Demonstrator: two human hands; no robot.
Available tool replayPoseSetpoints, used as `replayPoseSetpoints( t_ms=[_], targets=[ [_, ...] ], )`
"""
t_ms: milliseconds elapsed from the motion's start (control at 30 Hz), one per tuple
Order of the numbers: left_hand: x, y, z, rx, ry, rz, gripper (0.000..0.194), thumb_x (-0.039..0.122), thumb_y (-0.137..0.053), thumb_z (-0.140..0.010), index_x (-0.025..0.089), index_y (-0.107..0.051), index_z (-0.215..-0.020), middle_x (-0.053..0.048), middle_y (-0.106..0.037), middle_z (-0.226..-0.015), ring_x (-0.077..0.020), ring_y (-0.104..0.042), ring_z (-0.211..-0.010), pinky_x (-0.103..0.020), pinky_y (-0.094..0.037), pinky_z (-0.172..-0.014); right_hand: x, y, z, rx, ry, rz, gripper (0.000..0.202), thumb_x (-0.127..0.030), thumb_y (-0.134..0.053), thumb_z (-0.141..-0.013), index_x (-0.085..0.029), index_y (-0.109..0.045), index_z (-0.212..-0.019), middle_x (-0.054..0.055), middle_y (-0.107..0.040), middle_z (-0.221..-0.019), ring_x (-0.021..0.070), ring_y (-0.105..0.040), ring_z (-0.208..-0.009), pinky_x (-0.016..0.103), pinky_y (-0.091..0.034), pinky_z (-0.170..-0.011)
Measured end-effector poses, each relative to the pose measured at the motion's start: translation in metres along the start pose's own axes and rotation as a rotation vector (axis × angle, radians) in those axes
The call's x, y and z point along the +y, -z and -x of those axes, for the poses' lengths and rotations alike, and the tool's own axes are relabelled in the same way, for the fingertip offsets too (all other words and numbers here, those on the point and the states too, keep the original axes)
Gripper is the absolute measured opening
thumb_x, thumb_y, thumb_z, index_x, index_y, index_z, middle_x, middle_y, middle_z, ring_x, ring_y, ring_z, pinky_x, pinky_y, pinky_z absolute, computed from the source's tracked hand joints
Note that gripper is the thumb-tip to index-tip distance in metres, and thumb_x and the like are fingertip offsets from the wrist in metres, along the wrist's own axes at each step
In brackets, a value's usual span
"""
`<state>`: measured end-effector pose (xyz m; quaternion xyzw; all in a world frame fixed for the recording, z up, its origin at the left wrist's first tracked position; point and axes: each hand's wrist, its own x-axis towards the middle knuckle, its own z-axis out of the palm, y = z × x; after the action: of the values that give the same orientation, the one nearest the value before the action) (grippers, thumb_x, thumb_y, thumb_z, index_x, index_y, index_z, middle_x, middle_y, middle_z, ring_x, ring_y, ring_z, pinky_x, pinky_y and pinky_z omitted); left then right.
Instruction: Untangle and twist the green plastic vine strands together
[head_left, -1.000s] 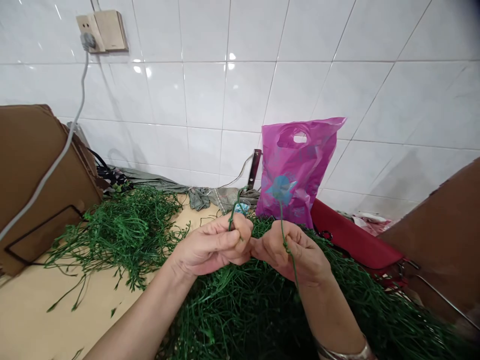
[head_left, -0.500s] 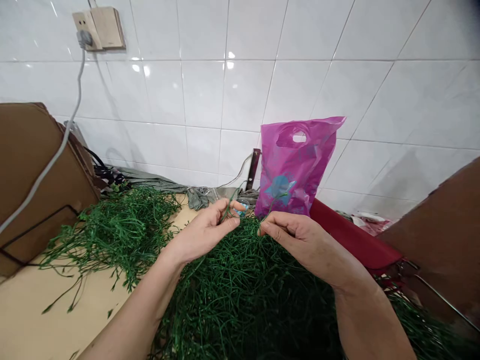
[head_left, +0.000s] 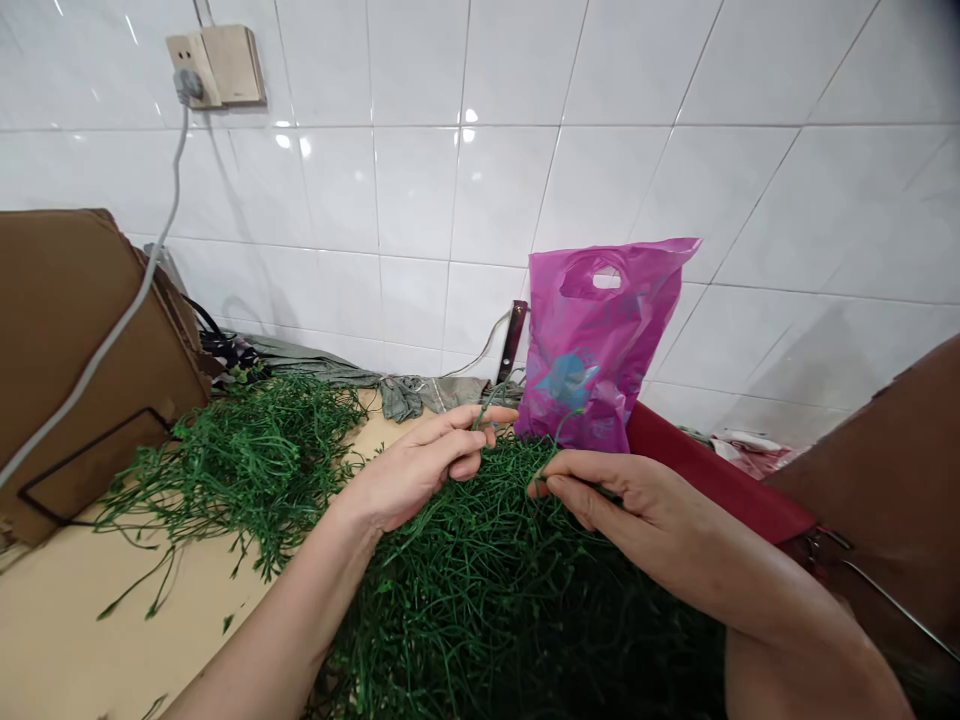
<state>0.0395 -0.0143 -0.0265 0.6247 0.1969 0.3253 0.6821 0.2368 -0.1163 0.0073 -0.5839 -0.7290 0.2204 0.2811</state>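
A big pile of thin green stems (head_left: 465, 570) lies beneath both hands. My left hand (head_left: 431, 460) is closed over the pile, a green stem rising between its fingers and the index finger pointing right. To its right, my right hand (head_left: 600, 490) pinches another green stem (head_left: 562, 430), whose tip stands up in front of the pink bag. The hands are apart. A second, smaller heap of green stems (head_left: 247, 450) rests on the pale tabletop (head_left: 67, 620) at the left.
A pink plastic bag (head_left: 600, 340) stands against the tiled wall behind the hands. Cardboard boxes (head_left: 82, 350) flank the left side, with a grey cable hanging before them. At the right are a red object (head_left: 712, 480) and a brown panel (head_left: 892, 480).
My left hand's fingers have curled in, with the index finger extended further right. My right hand has moved slightly right and down. The view has shifted a little.
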Motion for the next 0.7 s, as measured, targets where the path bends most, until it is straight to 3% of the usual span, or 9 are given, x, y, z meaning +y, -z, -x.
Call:
replayPoseSetpoints(
  t_ms=[133,267,467,567,700],
  targets=[
    [0.000,-0.011,0.001,-0.013,-0.058,-0.120,0.031,0.037,-0.064,-0.091,0.019,-0.071,-0.116,-0.002,-0.063,-0.093,-0.0120,-0.050,-0.078,-0.026,-0.037,-0.072,-0.001,-0.009,-0.008,0.018,0.010,-0.013,0.027,-0.030,-0.040,-0.097,-0.022,-0.055,-0.076,-0.002,-0.052,-0.066,0.0129,-0.045,-0.059,0.026,-0.035,-0.054],
    [-0.006,-0.015,-0.003,0.095,-0.162,-0.285,0.023,0.032,-0.070,-0.085,0.016,-0.074,-0.100,-0.003,-0.065,-0.094,-0.0180,-0.057,-0.093,-0.031,-0.041,-0.087,0.001,-0.016,-0.012,0.003,0.022,-0.023,0.029,-0.023,-0.040,-0.096,-0.021,-0.058,-0.074,-0.002,-0.056,-0.066,0.0125,-0.050,-0.060,0.025,-0.038,-0.057],
    [-0.003,-0.007,-0.004,0.138,-0.149,-0.404,0.024,0.039,-0.068,-0.086,0.018,-0.073,-0.096,-0.001,-0.068,-0.087,-0.0148,-0.054,-0.077,-0.028,-0.040,-0.072,-0.001,-0.016,-0.013,0.022,0.007,-0.127,0.026,-0.027,-0.042,-0.100,-0.021,-0.066,-0.091,0.000,-0.068,-0.072,0.0138,-0.064,-0.069,0.025,-0.047,-0.066],
    [-0.001,-0.005,-0.002,0.151,-0.125,-0.483,0.027,0.042,-0.072,-0.082,0.018,-0.073,-0.095,0.002,-0.064,-0.078,-0.0122,-0.046,-0.066,-0.026,-0.033,-0.061,-0.003,-0.015,-0.014,0.096,-0.021,-0.202,0.023,-0.034,-0.047,-0.098,-0.021,-0.063,-0.090,0.002,-0.071,-0.076,0.0154,-0.068,-0.074,0.026,-0.050,-0.069],
    [-0.003,-0.005,-0.003,0.142,-0.161,-0.495,0.024,0.042,-0.069,-0.085,0.018,-0.072,-0.089,0.001,-0.063,-0.077,-0.0121,-0.046,-0.066,-0.027,-0.033,-0.062,-0.005,-0.017,-0.016,0.175,-0.017,-0.199,0.023,-0.038,-0.053,-0.094,-0.021,-0.064,-0.083,0.002,-0.071,-0.079,0.0168,-0.066,-0.077,0.028,-0.050,-0.071]
  ],
)
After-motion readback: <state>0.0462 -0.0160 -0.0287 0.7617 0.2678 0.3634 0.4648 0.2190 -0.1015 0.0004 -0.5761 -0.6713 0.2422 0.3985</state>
